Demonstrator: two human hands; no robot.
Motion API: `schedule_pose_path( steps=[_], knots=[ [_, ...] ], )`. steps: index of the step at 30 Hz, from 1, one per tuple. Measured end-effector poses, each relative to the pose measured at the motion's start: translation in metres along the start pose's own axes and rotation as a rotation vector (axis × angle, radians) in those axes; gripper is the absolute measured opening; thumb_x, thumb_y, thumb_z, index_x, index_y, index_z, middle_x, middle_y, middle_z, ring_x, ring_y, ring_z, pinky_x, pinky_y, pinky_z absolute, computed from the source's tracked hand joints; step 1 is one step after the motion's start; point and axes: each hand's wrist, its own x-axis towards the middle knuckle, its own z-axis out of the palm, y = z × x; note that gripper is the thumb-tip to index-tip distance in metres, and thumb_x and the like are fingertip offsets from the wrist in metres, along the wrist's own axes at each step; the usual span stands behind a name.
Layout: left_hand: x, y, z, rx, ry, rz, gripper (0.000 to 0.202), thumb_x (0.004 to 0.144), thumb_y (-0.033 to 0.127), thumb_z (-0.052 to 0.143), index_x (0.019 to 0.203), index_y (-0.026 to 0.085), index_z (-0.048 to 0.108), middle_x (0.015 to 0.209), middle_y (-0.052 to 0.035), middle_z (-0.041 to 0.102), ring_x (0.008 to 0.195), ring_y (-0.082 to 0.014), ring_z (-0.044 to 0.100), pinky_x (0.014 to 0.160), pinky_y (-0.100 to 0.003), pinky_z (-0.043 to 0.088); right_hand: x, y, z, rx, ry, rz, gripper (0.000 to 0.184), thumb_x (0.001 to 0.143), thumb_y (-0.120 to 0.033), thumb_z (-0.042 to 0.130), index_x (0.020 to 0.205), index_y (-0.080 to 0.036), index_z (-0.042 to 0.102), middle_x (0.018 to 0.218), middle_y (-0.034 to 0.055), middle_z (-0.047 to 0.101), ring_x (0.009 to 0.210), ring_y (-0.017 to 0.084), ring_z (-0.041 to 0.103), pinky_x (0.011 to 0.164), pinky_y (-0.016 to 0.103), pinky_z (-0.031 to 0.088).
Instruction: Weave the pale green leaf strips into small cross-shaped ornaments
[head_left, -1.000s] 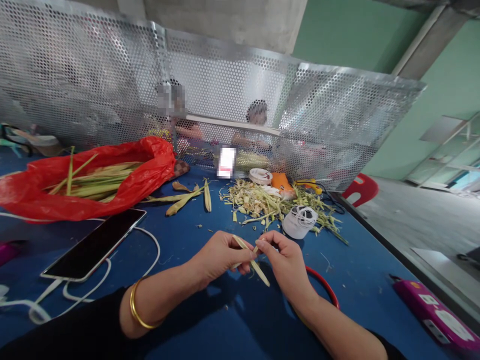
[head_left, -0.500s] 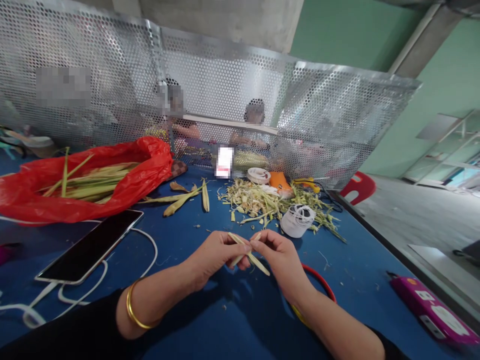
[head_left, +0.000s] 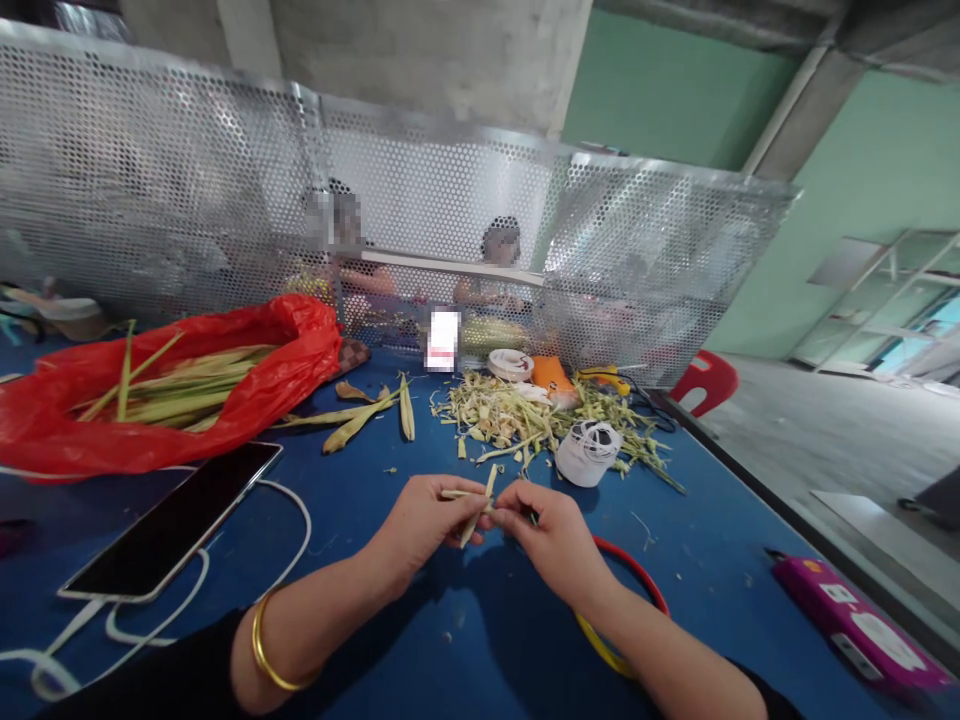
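Note:
Two pale yellow-green leaf strips [head_left: 490,485] cross between my hands above the blue table [head_left: 465,660]. My left hand [head_left: 427,515], with a gold bangle at the wrist, pinches them between thumb and fingers. One strip slants from upper right to lower left; the other lies nearly level across the thumb. From the right, my right hand [head_left: 551,525] is closed, thumb and fingertips pressed together at the crossing. Those fingertips partly hide the strips. Just beyond the hands lie a heap of leaf scraps [head_left: 495,415] and a white spool of thin cord [head_left: 589,455].
A red plastic bag [head_left: 45,400] of long leaves stands at left, near a tablet [head_left: 176,525] with a white cable. Tape [head_left: 510,364] lies behind the scraps; a purple box [head_left: 859,620] is at right. Beyond the perforated metal screen [head_left: 442,170] people sit.
The longer strip has turned from slanting down to the right to slanting down to the left. Both hands still pinch the strips. The camera view has shifted slightly.

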Motion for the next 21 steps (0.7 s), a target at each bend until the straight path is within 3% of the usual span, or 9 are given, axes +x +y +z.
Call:
schedule_pose_path(
  steps=[4,7,9,11,14,16,19,21],
  knots=[
    [0.002,0.003,-0.008,0.153,0.059,0.145,0.034,0.066,0.041,0.068,0.090,0.016,0.072,0.069,-0.0044,0.073,0.061,-0.0186,0.064,0.060,-0.027,0.045,-0.002,-0.004,0.002,-0.314,0.051,-0.171,0.011,0.087,-0.021,0.053,0.087,-0.020,0.064,0.082,0.0032,0.065,0.076,0.018,0.057,0.071,0.030,0.041],
    [0.006,0.011,-0.024,0.447,0.228,0.400,0.029,0.071,0.041,0.064,0.092,0.024,0.075,0.077,-0.0022,0.076,0.080,-0.0245,0.068,0.069,-0.027,0.047,-0.005,-0.014,0.002,-0.518,0.106,-0.243,0.026,0.088,-0.021,0.054,0.113,-0.016,0.056,0.104,0.0110,0.063,0.093,0.024,0.056,0.082,0.037,0.039],
    [0.008,0.017,-0.037,0.657,0.276,0.458,0.027,0.073,0.040,0.061,0.092,0.027,0.076,0.085,-0.0023,0.076,0.092,-0.0274,0.067,0.077,-0.028,0.046,-0.009,-0.021,0.004,-0.589,0.043,-0.321,0.024,0.089,-0.021,0.053,0.112,-0.016,0.055,0.103,0.0105,0.063,0.092,0.024,0.055,0.083,0.037,0.038],
    [0.008,0.023,-0.048,0.849,0.271,0.478,0.029,0.077,0.038,0.056,0.095,0.027,0.075,0.099,-0.0040,0.074,0.099,-0.0290,0.065,0.085,-0.032,0.044,-0.013,-0.025,0.008,-0.643,-0.095,-0.439,0.012,0.090,-0.023,0.051,0.099,-0.017,0.058,0.091,0.0068,0.064,0.083,0.021,0.056,0.080,0.035,0.038],
    [-0.002,0.028,-0.056,1.093,0.108,0.406,0.033,0.081,0.033,0.050,0.105,0.027,0.072,0.111,-0.0053,0.070,0.107,-0.0289,0.062,0.091,-0.035,0.041,-0.018,-0.024,0.017,-0.707,-0.304,-0.650,0.014,0.090,-0.030,0.052,0.085,-0.018,0.057,0.078,0.0027,0.062,0.074,0.018,0.054,0.078,0.033,0.037],
    [-0.015,0.029,-0.058,1.237,0.164,0.335,0.036,0.080,0.034,0.052,0.109,0.025,0.070,0.113,-0.0081,0.069,0.108,-0.0304,0.061,0.091,-0.036,0.042,-0.019,-0.023,0.019,-0.713,-0.376,-0.737,0.018,0.090,-0.034,0.053,0.083,-0.018,0.056,0.075,0.0010,0.061,0.071,0.016,0.053,0.078,0.032,0.037],
    [-0.036,0.025,-0.055,1.288,0.345,0.355,0.039,0.082,0.036,0.051,0.117,0.025,0.065,0.122,-0.0081,0.064,0.113,-0.0294,0.058,0.093,-0.038,0.040,-0.020,-0.021,0.019,-0.695,-0.392,-0.758,0.019,0.091,-0.035,0.052,0.081,-0.018,0.055,0.073,-0.0005,0.061,0.070,0.015,0.053,0.075,0.031,0.036],
    [-0.047,0.019,-0.052,1.251,0.325,0.338,0.039,0.081,0.040,0.053,0.116,0.027,0.065,0.120,-0.0066,0.066,0.111,-0.0279,0.059,0.093,-0.035,0.041,-0.019,-0.019,0.020,-0.681,-0.373,-0.749,0.019,0.092,-0.033,0.051,0.080,-0.019,0.055,0.072,-0.0009,0.061,0.069,0.015,0.053,0.073,0.030,0.036]
  ],
)
